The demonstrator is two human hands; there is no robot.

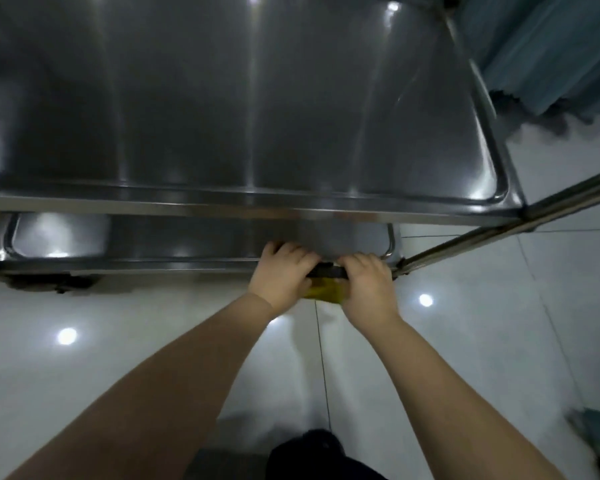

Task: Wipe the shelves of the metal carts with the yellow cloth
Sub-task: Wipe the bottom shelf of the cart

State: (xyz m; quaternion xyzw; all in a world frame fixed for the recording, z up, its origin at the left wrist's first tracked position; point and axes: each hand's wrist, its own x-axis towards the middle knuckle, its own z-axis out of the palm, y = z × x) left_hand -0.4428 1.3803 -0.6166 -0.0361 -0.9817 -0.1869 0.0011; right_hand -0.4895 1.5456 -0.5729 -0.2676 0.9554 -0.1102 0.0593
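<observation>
Head view looks steeply down on a metal cart [388,206] with two stacked trays. The upper shelf [257,98] fills the top half of the frame. The lower shelf [187,239] shows only as a narrow band beneath it, just above centre.

The left hand [281,271] and the right hand [368,285] sit side by side on the lower shelf's front rim [153,262], close to its right corner. The yellow cloth [326,293] is bunched between and under them. Only a small crumpled patch shows below a dark strip of the rim. Both sets of fingers are curled over the rim toward the tray, and each hand appears to grip an end of the cloth against the edge. The fingertips reach into shadow, so how far the cloth goes inside cannot be told.

The cloth's long axis runs along the rim, left to right in the frame, as does the shelf's. Nearly all of the lower tray lies left of the hands, so the likely next sweep is leftward, with the left hand leading.

Both shelves are brushed steel, smooth and glossy, with raised lips and rounded corners that streak the ceiling lights. A slim steel rail [499,232] slants away at centre right. The floor [136,358] is pale polished tile, and soft pleated teal fabric [551,46] hangs at upper right.
</observation>
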